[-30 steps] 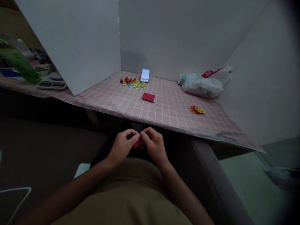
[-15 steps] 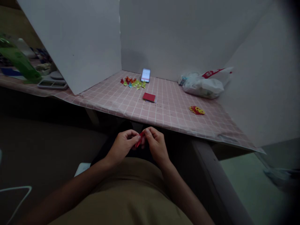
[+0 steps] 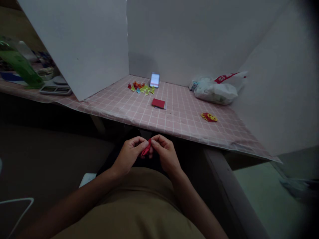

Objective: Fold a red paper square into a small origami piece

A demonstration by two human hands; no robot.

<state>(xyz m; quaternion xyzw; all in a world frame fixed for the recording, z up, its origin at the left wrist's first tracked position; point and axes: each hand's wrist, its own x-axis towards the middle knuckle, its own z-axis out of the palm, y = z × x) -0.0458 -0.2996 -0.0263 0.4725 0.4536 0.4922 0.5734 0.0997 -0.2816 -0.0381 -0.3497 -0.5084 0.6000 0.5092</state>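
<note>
Over my lap, just below the table edge, a small piece of folded red paper (image 3: 146,149) is held between both hands. My left hand (image 3: 130,152) pinches its left side with thumb and fingers. From the other side my right hand (image 3: 164,153) grips its upper right part, thumb near the top point. The fingers hide part of the folds. Farther off, a stack of red paper squares (image 3: 158,103) lies on the table, and behind it stand several small folded paper figures (image 3: 142,88) in red, orange, yellow and blue.
A lit phone (image 3: 155,80) leans at the back of the pink checked table (image 3: 119,109). To the right are a white plastic bag (image 3: 216,91) and a yellow and red cut-out piece (image 3: 209,117). White panels flank the table; a scale (image 3: 56,89) and green bottle (image 3: 21,66) are left.
The red paper has turned between my fingers and shows a broader face. My right thumb and fingers have shifted slightly left and down along it. The table items are unchanged.
</note>
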